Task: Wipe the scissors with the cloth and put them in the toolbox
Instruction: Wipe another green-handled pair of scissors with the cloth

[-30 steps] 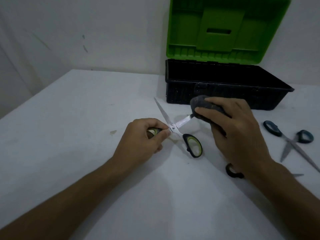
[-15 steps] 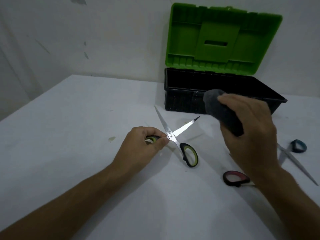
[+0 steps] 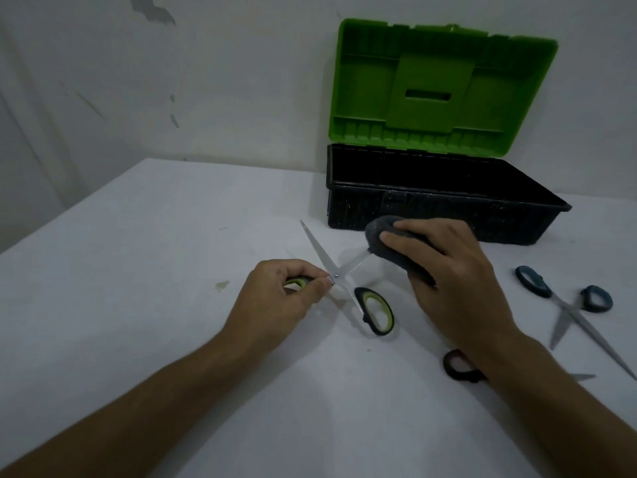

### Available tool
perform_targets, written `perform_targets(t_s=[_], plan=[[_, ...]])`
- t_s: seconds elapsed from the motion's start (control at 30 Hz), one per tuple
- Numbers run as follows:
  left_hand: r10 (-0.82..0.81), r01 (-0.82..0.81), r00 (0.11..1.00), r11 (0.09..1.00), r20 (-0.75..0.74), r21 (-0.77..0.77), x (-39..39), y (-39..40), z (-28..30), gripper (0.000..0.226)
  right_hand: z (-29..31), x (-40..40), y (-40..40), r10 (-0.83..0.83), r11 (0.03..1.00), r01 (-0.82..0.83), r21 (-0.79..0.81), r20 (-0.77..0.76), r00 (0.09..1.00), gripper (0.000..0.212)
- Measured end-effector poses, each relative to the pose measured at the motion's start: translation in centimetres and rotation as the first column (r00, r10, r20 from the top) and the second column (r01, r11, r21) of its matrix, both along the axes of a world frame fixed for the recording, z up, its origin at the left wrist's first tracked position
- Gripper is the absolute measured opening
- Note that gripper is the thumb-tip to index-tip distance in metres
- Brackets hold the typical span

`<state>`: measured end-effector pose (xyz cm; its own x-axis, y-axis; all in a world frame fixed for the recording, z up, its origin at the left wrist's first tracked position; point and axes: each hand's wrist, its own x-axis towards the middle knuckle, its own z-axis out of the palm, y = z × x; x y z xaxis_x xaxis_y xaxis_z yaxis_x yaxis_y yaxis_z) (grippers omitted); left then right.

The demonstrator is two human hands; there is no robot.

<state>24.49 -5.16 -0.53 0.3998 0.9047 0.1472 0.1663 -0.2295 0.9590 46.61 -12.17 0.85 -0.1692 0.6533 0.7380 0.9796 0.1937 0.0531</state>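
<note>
Now the left hand [image 3: 279,294] pinches the green-handled scissors [image 3: 344,281] by one handle, fingers curled, while the right hand [image 3: 448,270] clasps the grey cloth [image 3: 382,232] over one blade tip.

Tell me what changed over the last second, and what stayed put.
The right hand, gripping the grey cloth throughout, lifted it off the green-handled scissors half a second ago and has brought it back down onto the tip of their right blade. The left hand kept holding one handle, blades spread. The toolbox stayed open; the blue-handled scissors did not move.
</note>
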Motion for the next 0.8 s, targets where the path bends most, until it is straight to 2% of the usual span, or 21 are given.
perform_targets(t_s=[0.1, 0.2, 0.3, 0.4, 0.53, 0.67, 0.73, 0.8], plan=[[-0.005, 0.005, 1.0, 1.0, -0.002, 0.006, 0.0, -0.1, 0.0, 0.01, 0.1, -1.1, -0.4, 0.115, 0.993, -0.117, 0.02, 0.07, 0.991, 0.031], [-0.015, 0.015, 1.0, 0.999, 0.008, 0.032, -0.1, -0.1, 0.1, 0.008, -0.7, -2.2, -0.1, 0.227, 0.97, -0.217, -0.108, 0.095, 0.969, 0.034], [-0.011, 0.009, 0.999, 0.999, 0.049, 0.038, -0.4, -0.2, 0.3, 0.008, -0.8, -1.6, 0.4, 0.188, 0.98, -0.184, -0.079, 0.046, 0.981, 0.03], [-0.025, 0.024, 0.997, 0.999, 0.078, 0.025, -0.3, -0.4, 0.5, 0.009, -0.5, -0.1, 0.4, 0.035, 0.999, -0.035, -0.034, -0.013, 0.999, 0.038], [-0.054, 0.066, 0.989, 0.994, 0.137, -0.086, -0.3, -0.3, 0.8, 0.01, 0.1, 0.9, -0.2, -0.076, 0.994, 0.083, 0.074, -0.096, 0.993, 0.042], [-0.069, 0.093, 0.984, 0.985, 0.163, -0.143, -0.1, -0.2, 0.9, 0.012, 1.2, -0.2, -1.1, -0.007, 0.978, 0.024, 0.208, -0.086, 0.996, 0.029], [-0.075, 0.097, 0.985, 0.985, 0.153, -0.142, -0.1, -0.4, 0.9, 0.012, 1.0, -1.0, -1.1, 0.075, 0.979, -0.072, 0.192, -0.006, 0.997, 0.025], [-0.084, 0.102, 0.986, 0.987, 0.143, -0.125, -0.2, -0.4, 0.9, 0.011, 0.2, -1.6, -0.7, 0.125, 0.986, -0.132, 0.106, 0.068, 0.99, 0.025]])
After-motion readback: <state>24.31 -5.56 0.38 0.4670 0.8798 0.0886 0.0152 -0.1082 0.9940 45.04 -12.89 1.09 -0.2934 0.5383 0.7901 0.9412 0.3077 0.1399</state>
